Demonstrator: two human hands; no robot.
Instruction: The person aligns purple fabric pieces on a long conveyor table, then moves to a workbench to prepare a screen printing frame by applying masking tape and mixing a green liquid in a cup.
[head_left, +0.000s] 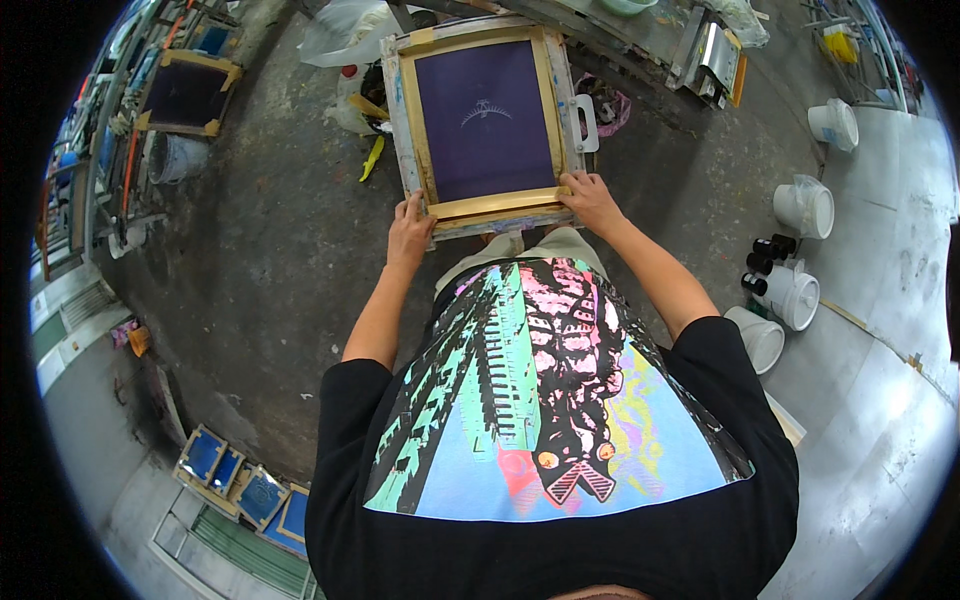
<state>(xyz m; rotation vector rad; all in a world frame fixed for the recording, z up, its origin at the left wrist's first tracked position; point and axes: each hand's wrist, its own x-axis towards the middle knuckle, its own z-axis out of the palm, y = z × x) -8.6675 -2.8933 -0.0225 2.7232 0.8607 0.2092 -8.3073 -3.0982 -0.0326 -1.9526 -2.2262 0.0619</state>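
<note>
A screen printing frame (483,120) lies in front of me, its dark purple mesh carrying a small pale arched design. Yellowish tape lines its inner border, and the paint-stained outer edge looks whitish. Around the near left corner my left hand (408,236) is closed, fingers on the rim. My right hand (592,202) grips the near right corner, its fingertips on top of the taped edge. Against the right side of the screen sits a white handle-shaped piece (585,123). What supports the screen from below is mostly hidden.
Long metal benches run along the far side and the left, where another taped screen (186,92) rests. Several white buckets (795,297) stand on the right beside a pale metal surface (890,300). Several blue screens (255,495) lean at lower left. A yellow strip (372,158) lies on the floor.
</note>
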